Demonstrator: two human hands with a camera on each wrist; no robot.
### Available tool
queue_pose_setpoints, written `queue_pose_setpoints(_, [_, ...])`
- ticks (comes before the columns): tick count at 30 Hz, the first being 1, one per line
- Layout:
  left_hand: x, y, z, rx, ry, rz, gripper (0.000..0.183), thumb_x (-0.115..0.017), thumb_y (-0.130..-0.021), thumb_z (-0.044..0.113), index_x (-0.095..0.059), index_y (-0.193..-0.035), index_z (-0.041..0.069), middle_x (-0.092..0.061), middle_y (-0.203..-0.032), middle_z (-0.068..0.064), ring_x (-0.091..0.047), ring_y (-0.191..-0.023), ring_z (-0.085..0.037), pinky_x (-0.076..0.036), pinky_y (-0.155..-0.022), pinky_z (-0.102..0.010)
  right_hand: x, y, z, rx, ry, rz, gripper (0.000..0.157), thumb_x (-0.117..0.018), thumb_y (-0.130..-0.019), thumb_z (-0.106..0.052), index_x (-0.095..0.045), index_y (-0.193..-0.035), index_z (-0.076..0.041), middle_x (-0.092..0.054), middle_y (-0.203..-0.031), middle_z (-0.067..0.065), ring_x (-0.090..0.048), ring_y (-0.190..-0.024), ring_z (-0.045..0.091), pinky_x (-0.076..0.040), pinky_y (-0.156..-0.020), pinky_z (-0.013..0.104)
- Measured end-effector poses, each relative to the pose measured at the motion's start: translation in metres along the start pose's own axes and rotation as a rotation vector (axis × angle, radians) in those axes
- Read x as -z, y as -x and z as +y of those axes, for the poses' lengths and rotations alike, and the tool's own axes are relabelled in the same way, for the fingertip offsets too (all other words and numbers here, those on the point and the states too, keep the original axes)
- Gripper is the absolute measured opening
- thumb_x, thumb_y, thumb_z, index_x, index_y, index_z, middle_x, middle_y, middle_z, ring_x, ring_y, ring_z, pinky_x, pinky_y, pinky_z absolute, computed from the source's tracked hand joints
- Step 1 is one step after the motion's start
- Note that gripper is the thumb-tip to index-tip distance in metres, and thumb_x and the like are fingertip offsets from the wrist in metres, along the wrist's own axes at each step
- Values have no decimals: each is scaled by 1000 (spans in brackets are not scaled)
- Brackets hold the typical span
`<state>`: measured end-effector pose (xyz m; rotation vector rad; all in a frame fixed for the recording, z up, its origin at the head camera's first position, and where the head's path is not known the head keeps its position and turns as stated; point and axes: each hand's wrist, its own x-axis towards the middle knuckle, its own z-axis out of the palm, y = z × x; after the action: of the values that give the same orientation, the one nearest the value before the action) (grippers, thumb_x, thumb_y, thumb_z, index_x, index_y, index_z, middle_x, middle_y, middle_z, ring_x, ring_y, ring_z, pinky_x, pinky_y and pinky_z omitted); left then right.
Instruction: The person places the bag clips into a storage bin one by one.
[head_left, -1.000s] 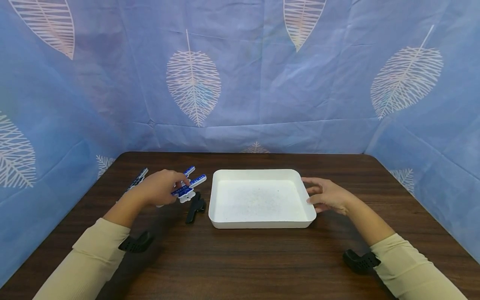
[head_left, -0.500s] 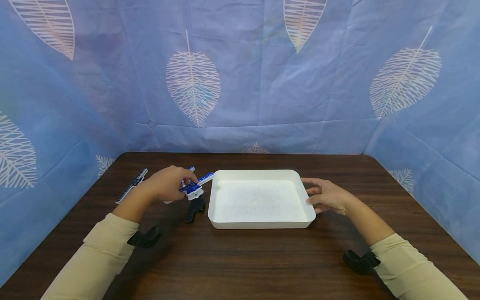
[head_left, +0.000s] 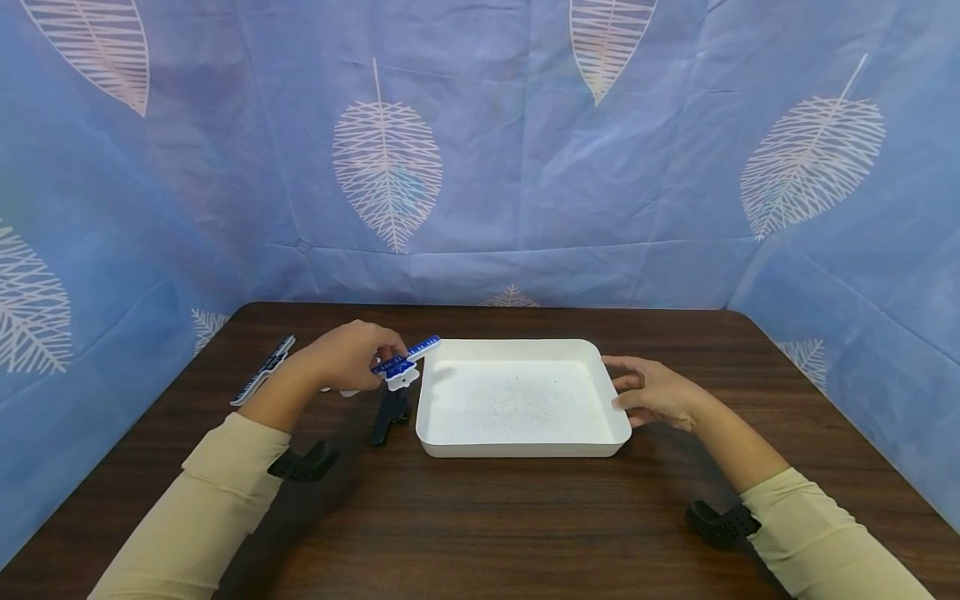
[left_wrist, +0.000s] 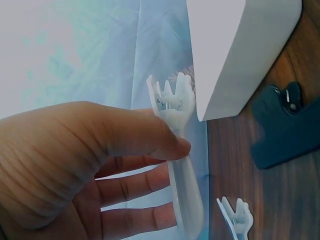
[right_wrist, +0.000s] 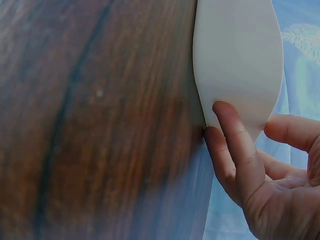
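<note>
My left hand [head_left: 348, 357] pinches a blue and white spring clip [head_left: 424, 347] with a long bar, just off the tray's left edge. The left wrist view shows the thumb across the clip's white underside [left_wrist: 187, 197], its small metal spring in sight. The white tray [head_left: 517, 450] lies on the table; its bottom bears only small specks. At the tray's right wall rests my right hand [head_left: 660, 392], its fingertips touching the outside and the thumb by the rim. A black clip [head_left: 388, 417] lies below the held clip. Another white clip [left_wrist: 240, 217] lies mostly behind my left hand.
A black and white long-bar clip [head_left: 264, 371] lies at the left, beyond my left wrist. The dark wooden table [head_left: 480, 525] ends at a blue leaf-print cloth [head_left: 480, 183] on the back and sides.
My left hand has moved right and slightly up with the blue and white clip, whose tip now reaches the tray's back left corner. My right hand stays at the tray.
</note>
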<state>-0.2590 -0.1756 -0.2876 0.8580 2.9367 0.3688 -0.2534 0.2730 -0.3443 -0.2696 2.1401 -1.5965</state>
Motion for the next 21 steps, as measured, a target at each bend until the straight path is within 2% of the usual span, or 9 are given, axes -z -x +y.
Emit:
queue_pose_setpoints(8, [2, -6, 6, -35, 6, 10, 39, -77, -75, 3, -70, -112, 11, -66, -94, -2, -56, -77, -18, -54, -74, -36, 2, 1, 2, 8, -5, -4, 85, -63, -88, 5, -11, -154, 1, -42, -137, 37, -65, -102, 35, -55, -78, 51])
queue_pose_setpoints(13, [3, -11, 7, -39, 19, 6, 39, -77, -75, 4, -69, -113, 11, -66, -95, -3, -57, -78, -19, -55, -75, -36, 2, 1, 2, 11, -4, -5, 85, -63, -88, 4, -10, -154, 1, -43, -136, 37, -65, -101, 34, -55, -79, 51])
queue_pose_setpoints(21, [3, -18, 9, -96, 49, 19, 38, -75, -74, 2, -70, -112, 9, -66, -94, -4, -56, -78, -18, -53, -75, -37, 2, 2, 2, 13, -21, -27, 85, -61, -88, 5, -8, -155, -1, -39, -139, 38, -64, -104, 36, -55, -79, 52])
